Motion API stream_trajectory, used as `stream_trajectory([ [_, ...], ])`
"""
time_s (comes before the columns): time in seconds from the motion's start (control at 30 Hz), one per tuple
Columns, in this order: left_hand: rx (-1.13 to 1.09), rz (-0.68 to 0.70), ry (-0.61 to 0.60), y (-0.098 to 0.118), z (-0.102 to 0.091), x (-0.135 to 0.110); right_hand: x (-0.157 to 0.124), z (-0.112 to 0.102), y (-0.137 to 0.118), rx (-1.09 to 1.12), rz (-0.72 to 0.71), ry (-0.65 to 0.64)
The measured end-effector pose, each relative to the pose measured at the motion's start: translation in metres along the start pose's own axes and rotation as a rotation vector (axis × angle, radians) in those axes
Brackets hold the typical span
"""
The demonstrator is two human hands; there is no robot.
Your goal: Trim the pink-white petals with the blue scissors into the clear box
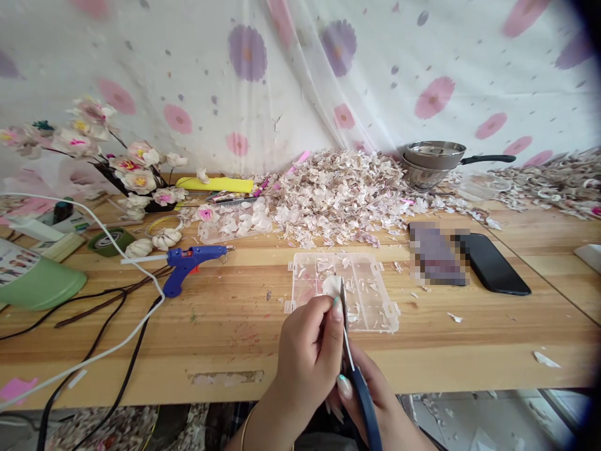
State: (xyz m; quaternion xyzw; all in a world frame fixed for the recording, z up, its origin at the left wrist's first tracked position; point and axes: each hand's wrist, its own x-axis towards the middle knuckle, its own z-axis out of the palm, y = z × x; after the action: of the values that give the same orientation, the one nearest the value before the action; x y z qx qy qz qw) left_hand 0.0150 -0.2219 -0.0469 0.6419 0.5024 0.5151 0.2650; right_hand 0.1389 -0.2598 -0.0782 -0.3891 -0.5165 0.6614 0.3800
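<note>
Pinched between the thumb and fingers of my left hand (310, 341) is a small white papery petal (331, 285). My right hand (370, 394) is wrapped around the dark-blue handle of a pair of scissors (360, 391). The blades point up and away, with the tip right beside the petal. Whether the blades are touching it I cannot tell. Just beyond both hands lies a clear plastic compartment box (370, 294) with white scraps scattered in it.
Behind the box rises a big heap of white flakes (333, 188). To the left are a blue glue gun (192, 260), cables, garlic bulbs (166, 238) and handmade flowers (138, 178). Toward the right lie two phones (493, 263); metal bowls (425, 172) stand behind them.
</note>
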Motion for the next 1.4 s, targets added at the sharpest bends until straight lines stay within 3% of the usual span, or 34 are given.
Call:
stream_trajectory([
  [0.1, -0.131, -0.059, -0.035, -0.002, -0.004, 0.000, -0.002, -0.004, 0.009, 0.045, 0.008, -0.016],
  [0.3, -0.393, -0.226, 0.069, -0.005, -0.009, 0.003, -0.001, -0.005, 0.015, 0.125, 0.033, -0.118],
  [0.6, -0.389, -0.190, -0.012, -0.005, -0.005, 0.001, -0.001, -0.008, 0.022, 0.111, -0.002, -0.114],
  [1.1, -0.385, -0.132, -0.016, -0.009, -0.003, 0.003, 0.001, -0.002, 0.013, 0.179, 0.025, -0.104],
  [1.4, -0.558, -0.236, -0.038, -0.003, -0.002, 0.007, 0.000, -0.003, 0.015, 0.219, 0.045, -0.087],
])
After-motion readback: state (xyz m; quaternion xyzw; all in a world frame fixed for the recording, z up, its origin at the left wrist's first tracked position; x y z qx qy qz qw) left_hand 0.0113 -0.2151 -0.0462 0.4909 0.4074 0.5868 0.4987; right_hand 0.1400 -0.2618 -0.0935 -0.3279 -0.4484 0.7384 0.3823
